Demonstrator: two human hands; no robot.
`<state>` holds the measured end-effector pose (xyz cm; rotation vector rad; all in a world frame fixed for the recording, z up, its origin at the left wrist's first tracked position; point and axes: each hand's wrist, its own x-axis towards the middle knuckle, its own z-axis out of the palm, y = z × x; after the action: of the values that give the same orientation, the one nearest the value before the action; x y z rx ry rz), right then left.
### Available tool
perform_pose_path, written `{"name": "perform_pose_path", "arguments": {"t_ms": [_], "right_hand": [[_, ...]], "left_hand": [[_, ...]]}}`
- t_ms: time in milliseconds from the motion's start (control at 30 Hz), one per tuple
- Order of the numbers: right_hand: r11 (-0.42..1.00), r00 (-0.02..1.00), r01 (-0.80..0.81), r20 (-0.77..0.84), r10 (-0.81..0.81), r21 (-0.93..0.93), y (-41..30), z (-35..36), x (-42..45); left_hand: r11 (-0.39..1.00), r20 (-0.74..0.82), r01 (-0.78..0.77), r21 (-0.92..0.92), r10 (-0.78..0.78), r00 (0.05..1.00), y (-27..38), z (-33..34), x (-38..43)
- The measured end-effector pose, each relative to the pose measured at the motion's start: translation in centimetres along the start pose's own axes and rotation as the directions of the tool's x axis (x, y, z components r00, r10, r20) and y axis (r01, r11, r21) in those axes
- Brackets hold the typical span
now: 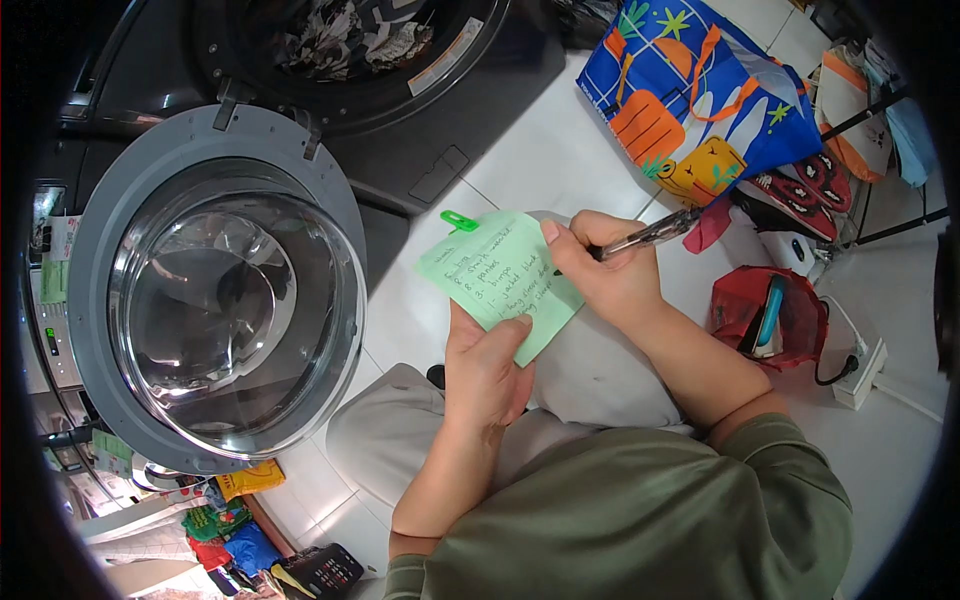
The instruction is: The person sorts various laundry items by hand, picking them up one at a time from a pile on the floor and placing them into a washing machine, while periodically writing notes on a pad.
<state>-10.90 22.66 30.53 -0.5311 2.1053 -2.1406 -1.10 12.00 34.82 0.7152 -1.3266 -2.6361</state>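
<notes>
My left hand (pixel 491 360) pinches the lower edge of a pale green paper sheet (pixel 502 270), its thumb lying on top. Handwritten lines cover the sheet, and a bright green plastic clip (pixel 459 221) grips its upper left edge. In my right hand (pixel 619 270) is a pen (pixel 649 231) with a clear barrel; its dark tip meets or nearly meets the paper near the right side. The sheet is held above my knees, in grey trousers (pixel 607 375). Part of the pen is hidden by my fingers.
To the left hangs the open round glass door (pixel 225 300) of a dark front-loading washing machine (pixel 442 127), with fabric in its drum. A blue patterned shopping bag (pixel 697 97), red-and-black shoes (pixel 799 191), a red pouch (pixel 769 319) and a power strip (pixel 860 375) are at the right.
</notes>
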Motion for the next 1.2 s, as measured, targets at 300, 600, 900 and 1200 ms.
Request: {"name": "perform_pose_path", "arguments": {"t_ms": [300,600,900,1200], "right_hand": [[0.999,0.999,-0.017,0.033,0.016,0.032,0.3,-0.2,0.1],[1.000,1.000,0.003,0.030,-0.003,-0.007,-0.2,-0.2,0.3],[0.999,0.999,0.029,0.028,-0.028,-0.027,0.5,-0.4,0.3],[1.000,1.000,-0.015,0.003,0.015,0.004,0.2,-0.3,0.3]], "left_hand": [[1.000,0.001,0.002,-0.029,-0.002,1.000,0.0,0.0,0.0],[1.000,-0.042,-0.003,-0.022,0.002,0.999,0.1,0.5,0.0],[0.998,-0.053,-0.048,-0.032,0.046,0.997,-0.2,0.5,0.1],[0.999,-0.067,-0.040,-0.023,0.039,0.997,-0.3,0.4,0.1]]}}
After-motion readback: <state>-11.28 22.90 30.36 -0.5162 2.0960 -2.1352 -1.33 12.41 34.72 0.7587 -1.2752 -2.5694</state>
